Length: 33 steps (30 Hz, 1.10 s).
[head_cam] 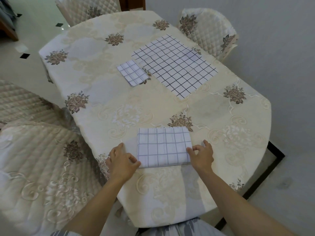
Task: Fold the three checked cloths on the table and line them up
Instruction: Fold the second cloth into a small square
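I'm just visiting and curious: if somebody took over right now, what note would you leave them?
Left hand: fingertips at the near cloth's near-left corner.
Right hand: fingertips at its right edge. Whether either pinches, I cannot tell.
Small cloth: folded, farther off.
Big cloth: spread flat right of it.
Done: small cloth folded; near cloth folded at least once.
Left: probably finish it, fold the big cloth, line up all three.
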{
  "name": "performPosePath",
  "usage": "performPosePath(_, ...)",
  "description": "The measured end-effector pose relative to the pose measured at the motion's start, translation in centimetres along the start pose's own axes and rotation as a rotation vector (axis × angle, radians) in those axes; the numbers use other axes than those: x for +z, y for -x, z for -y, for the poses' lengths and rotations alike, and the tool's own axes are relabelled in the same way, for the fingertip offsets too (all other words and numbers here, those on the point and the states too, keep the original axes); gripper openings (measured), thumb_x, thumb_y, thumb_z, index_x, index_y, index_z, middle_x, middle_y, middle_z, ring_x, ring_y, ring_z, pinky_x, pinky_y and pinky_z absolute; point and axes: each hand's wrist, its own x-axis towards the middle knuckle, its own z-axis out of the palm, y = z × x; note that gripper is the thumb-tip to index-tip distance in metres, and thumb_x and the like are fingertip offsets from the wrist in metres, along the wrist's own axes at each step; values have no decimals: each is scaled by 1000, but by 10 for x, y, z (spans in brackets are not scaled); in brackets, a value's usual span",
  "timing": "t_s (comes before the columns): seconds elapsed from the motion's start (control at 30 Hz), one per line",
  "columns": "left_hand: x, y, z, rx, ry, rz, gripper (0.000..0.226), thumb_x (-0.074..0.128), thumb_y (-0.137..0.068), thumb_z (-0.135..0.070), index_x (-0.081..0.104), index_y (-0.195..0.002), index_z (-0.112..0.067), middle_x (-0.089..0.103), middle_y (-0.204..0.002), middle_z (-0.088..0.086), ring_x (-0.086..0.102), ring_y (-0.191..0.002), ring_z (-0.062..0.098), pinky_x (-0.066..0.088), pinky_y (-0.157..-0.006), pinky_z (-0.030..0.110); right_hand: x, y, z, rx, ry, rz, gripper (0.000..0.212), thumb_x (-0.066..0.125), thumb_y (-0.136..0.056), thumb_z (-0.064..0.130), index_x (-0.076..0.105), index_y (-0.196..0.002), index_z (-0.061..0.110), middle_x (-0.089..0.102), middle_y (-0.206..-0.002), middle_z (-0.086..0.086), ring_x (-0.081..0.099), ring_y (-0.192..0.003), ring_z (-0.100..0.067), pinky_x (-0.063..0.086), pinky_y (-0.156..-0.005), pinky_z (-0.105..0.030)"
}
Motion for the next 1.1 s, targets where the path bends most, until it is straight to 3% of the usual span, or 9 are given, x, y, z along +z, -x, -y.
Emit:
performPosePath(0.2, 13, 0, -1, 4, -11, -87, 14, 73, -79, -39, 69, -69, -29, 20, -160, -3, 11, -144, 23, 19, -110, 51, -7, 3, -7, 9, 132, 72, 19, 66, -86, 42, 67, -81, 24, 16, -161, -12, 5, -149, -25, 20, -113, -49)
performPosePath(0.37, 18, -2, 0, 12, 2, -127, 14, 75, -76, -34, 64, -67, -30, 25, -158, -2, 17, -143, 25, 23, -108, 50, -6, 3, -23, -1, 195, 97, 3, 66, -84, 27, 66, -81, 26, 11, -162, -9, 0, -149, -23, 15, -114, -46)
performPosePath(0.5, 19, -3, 1, 33, -19, -161, 16, 73, -76, -36, 60, -80, -27, 33, -153, -1, 22, -139, 23, 27, -105, 49, 1, -3, -18, -18, 149, 64, 6, 64, -85, 22, 65, -79, 23, 16, -161, -8, 2, -149, -22, 13, -114, -46)
performPosePath(0.6, 22, -4, 2, 96, -69, -200, 29, 74, -75, -38, 56, -96, -28, 38, -148, 1, 27, -135, 25, 30, -104, 49, 6, -4, -17, -39, 123, -5, 4, 65, -85, 22, 65, -88, 19, 21, -159, -10, 8, -148, -23, 16, -113, -46)
performPosePath(0.7, 28, -4, -2, 165, -131, -221, 47, 77, -74, -38, 56, -114, -26, 40, -147, 5, 30, -136, 28, 32, -104, 52, 6, 3, -17, -162, 154, -71, 35, 69, -83, 26, 60, -115, 17, 22, -157, -14, 14, -146, -28, 20, -112, -49)
performPosePath(0.8, 35, -4, -7, 236, -198, -211, 63, 76, -74, -47, 52, -128, -25, 35, -152, 9, 30, -138, 32, 34, -104, 54, 16, 13, -17, -379, 275, 12, 57, 69, -84, 38, 48, -134, 20, 13, -160, -15, 8, -148, -30, 18, -113, -51)
performPosePath(1.0, 46, -4, -20, 252, -249, -214, 90, 71, -76, -58, 32, -146, -18, 23, -159, 12, 26, -142, 34, 31, -108, 55, 56, 28, 2, -529, 438, 124, 80, 54, -83, 64, 34, -147, 21, -2, -162, -17, -4, -149, -32, 12, -117, -50)
performPosePath(1.1, 47, -6, -17, 248, -265, -192, 94, 70, -77, -60, 26, -149, -18, 18, -160, 13, 22, -143, 34, 29, -110, 55, 68, 32, 17, -535, 456, 164, 81, 48, -85, 66, 27, -150, 24, -7, -162, -16, -11, -149, -31, 3, -118, -48)
